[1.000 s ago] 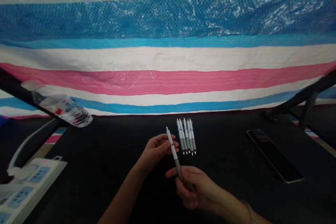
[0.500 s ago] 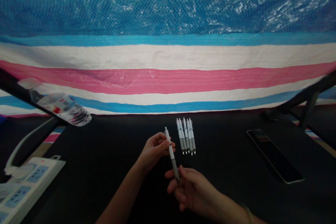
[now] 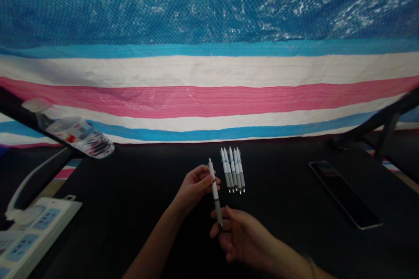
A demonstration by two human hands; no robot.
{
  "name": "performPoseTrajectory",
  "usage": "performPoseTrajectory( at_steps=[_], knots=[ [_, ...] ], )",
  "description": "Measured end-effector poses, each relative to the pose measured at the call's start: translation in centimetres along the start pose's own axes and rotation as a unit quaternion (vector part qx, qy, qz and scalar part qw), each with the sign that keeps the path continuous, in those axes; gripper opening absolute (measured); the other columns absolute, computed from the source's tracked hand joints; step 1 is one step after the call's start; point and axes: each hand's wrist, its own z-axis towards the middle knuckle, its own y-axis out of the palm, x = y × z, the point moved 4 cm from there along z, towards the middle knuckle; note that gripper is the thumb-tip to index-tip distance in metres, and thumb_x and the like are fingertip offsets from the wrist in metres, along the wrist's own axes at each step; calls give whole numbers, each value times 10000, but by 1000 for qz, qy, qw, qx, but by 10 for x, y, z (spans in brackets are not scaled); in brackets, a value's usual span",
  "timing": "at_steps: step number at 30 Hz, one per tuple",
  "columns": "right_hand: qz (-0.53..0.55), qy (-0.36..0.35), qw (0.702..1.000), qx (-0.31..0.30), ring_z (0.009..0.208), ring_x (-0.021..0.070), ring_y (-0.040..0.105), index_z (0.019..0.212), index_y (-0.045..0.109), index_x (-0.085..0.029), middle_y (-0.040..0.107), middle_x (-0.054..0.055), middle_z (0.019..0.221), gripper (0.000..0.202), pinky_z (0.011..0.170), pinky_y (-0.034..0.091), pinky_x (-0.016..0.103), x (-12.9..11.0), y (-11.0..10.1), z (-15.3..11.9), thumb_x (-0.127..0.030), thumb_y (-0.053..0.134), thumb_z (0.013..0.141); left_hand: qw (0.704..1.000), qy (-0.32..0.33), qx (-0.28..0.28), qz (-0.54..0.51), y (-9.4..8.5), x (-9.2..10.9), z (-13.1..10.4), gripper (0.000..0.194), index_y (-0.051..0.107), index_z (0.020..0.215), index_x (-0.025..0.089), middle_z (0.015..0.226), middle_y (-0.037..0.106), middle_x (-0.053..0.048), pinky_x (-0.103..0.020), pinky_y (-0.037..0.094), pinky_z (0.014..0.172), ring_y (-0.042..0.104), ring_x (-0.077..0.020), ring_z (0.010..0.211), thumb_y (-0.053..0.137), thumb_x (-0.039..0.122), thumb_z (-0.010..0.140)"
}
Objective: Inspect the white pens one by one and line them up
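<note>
A retractable pen, with a white barrel and a grey grip section, slants between my two hands above the black tabletop. My left hand is closed around its white upper part, thumb on the barrel, clicker end pointing away from me. Around the grey tip end, the curled fingers of my right hand touch the pen, with the thumb at its right side. Just beyond my hands, several matching pens lie side by side in a row, tips toward me.
A black smartphone lies at the right. On the left are a white power strip with a plugged-in cable and a tilted clear water bottle. Striped plastic sheeting hangs behind the black table.
The pen and both hands have shifted slightly right in view, and the pen stands a little steeper. The row of pens has not been moved.
</note>
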Motion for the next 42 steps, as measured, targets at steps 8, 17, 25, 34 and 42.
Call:
performPoseTrajectory(
  at_steps=[8,17,25,34,42],
  knots=[
    [-15,1,1000,-18,599,122,637,1053,586,-141,717,78,885,320,463,456,196,0,-1,-1,-386,684,873,1000,0,7,4,0,1,0,370,630,857,141,757,754,-46,-237,565,646,716,-148,658,888,338,679],
    [-22,4,1000,-20,599,146,704,1028,550,-153,747,89,886,375,398,406,149,2,-3,1,-459,685,860,1000,-3,11,15,0,0,-1,394,631,859,133,740,749,-53,-238,558,618,712,-157,637,893,354,666],
    [-49,13,997,-51,666,193,753,1014,542,-139,753,118,917,411,397,421,139,5,-2,0,-479,707,851,1000,-7,26,15,4,2,-2,436,630,844,131,728,749,-61,-243,552,602,703,-160,613,912,383,625],
    [-127,32,991,-17,465,84,629,842,511,-157,719,39,666,552,422,369,117,11,-6,-2,-476,892,603,997,31,72,-17,-6,8,0,391,643,847,136,731,744,-40,-212,544,608,691,-129,616,906,346,648],
    [-199,41,978,39,375,23,453,768,577,-146,630,-51,551,532,364,257,118,16,-24,3,-426,933,490,986,58,142,-65,-20,18,3,456,649,835,140,742,750,-32,-188,547,590,704,-126,626,953,332,556]
  ],
)
